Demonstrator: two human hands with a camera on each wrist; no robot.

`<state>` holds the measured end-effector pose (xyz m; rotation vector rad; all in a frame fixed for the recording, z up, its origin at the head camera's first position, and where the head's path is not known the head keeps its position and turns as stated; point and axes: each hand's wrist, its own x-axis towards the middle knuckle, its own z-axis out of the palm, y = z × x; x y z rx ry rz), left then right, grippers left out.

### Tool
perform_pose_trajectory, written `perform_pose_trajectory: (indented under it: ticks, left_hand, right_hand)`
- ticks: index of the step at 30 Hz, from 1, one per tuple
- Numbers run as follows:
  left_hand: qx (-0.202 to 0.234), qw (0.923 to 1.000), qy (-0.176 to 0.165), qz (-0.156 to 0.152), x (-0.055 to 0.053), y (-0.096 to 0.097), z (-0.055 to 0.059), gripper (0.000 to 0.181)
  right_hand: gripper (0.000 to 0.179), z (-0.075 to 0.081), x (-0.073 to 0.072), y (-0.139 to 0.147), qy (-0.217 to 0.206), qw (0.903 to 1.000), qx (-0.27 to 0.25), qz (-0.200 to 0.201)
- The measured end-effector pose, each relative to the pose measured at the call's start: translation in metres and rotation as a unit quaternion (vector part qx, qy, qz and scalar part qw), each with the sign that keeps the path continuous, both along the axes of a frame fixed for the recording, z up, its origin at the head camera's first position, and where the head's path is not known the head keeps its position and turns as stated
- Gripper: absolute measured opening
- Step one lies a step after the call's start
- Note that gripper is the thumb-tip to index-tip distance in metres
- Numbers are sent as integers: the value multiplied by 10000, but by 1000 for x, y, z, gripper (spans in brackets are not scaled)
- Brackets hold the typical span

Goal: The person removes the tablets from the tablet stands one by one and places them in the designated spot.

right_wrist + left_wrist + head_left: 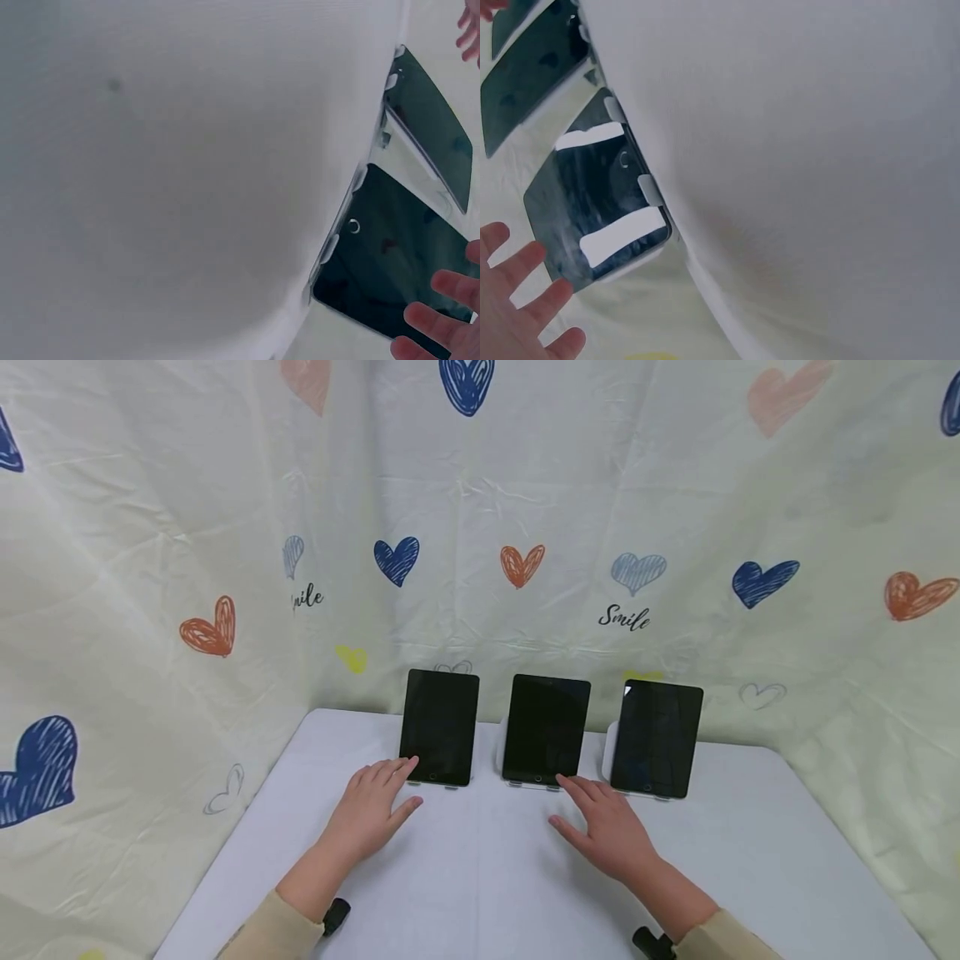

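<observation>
Three dark-screened tablets stand side by side on stands: a left tablet (440, 722), a middle tablet (547, 722) and a right tablet (657, 735). My left hand (371, 806) hovers before the left tablet's lower corner, fingers spread and thumb out. Its fingertips overlap that tablet's edge in the head view; whether they touch cannot be told. Between the middle and right tablets, my right hand (607, 827) reaches forward with extended fingers, holding nothing. The left wrist view gives a tablet (592, 187) with white reflections and small stand clips (650, 190) along its lower edge.
Under the tablets lies a white-covered table (480, 893), its back edge close to a pale curtain (570, 485) printed with hearts and "Smile". The curtain also runs along the left and right sides. Black straps (337, 917) show at both cuffs.
</observation>
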<state>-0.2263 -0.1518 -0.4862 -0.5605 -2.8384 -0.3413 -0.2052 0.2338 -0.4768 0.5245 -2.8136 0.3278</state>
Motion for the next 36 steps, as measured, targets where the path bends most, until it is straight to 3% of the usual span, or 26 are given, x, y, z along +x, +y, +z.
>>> perform_pose_trajectory:
  ticks: [15,29,36]
  left_hand:
    - [423,9989,184,11,-19,-13,5,67]
    - [411,9986,-144,302,-38,-21,15,70]
    - [502,9970,-317,501,-47,-19,19,71]
  right_hand:
    - [72,5,-23,-31,-532,9974,-447,-202]
    - [72,15,-51,-67,-1107,9879,-1008,-411]
    - [69,19,-61,-86,-1162,9830,-1317,-528]
